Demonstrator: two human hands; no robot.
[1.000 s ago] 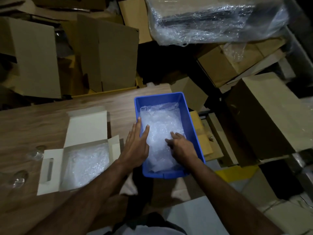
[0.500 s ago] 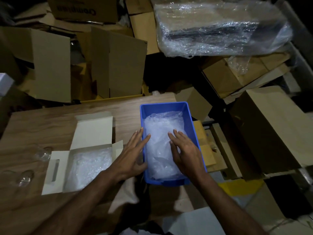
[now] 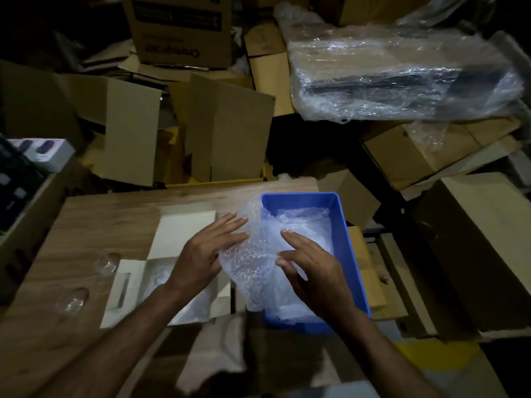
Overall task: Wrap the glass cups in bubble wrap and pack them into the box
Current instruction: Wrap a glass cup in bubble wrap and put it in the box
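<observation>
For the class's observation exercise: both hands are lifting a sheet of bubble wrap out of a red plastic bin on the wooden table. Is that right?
Not quite: the head view shows the plastic bin is blue, not red. The rest holds: left hand and right hand lift the clear bubble wrap sheet from it on the wooden table.

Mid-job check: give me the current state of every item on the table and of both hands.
Blue plastic bin: open, bubble wrap inside.
Clear bubble wrap sheet: partly lifted over the bin's left wall.
White cardboard box: lid open, wrap lining inside.
Two clear glass cups: unwrapped, on the table.
Left hand: fingers straight, on the sheet.
Right hand: fingers straight, on the sheet.
</observation>
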